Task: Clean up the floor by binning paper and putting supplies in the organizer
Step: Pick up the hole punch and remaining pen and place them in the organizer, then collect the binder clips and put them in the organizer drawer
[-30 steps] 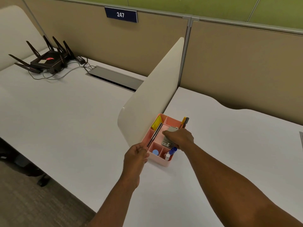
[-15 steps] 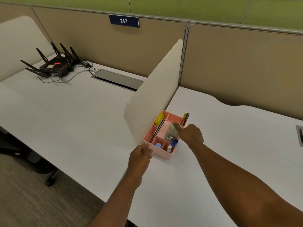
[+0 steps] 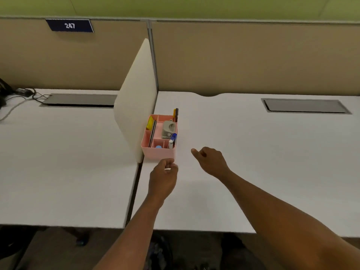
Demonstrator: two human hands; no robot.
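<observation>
Withdrawn from the pink organizer since a second ago: right hand, leaving the grey hole punch seated in the middle compartment.

Placed on the white desk, hard against the cream divider; stocked also with yellow notes, upright pens, a blue-capped tube. Judged rigid thin plastic, light, top-heavy with the punch, apt to slide on the smooth surface; best taken by both side walls, low down. Left hand just before the near wall, fingers curled narrow, pinching something pale, too small to identify. Right hand beside the organizer, apart from it, loosely closed, thumb extended, holding nothing visible, forearm stretched over the desk.
</observation>
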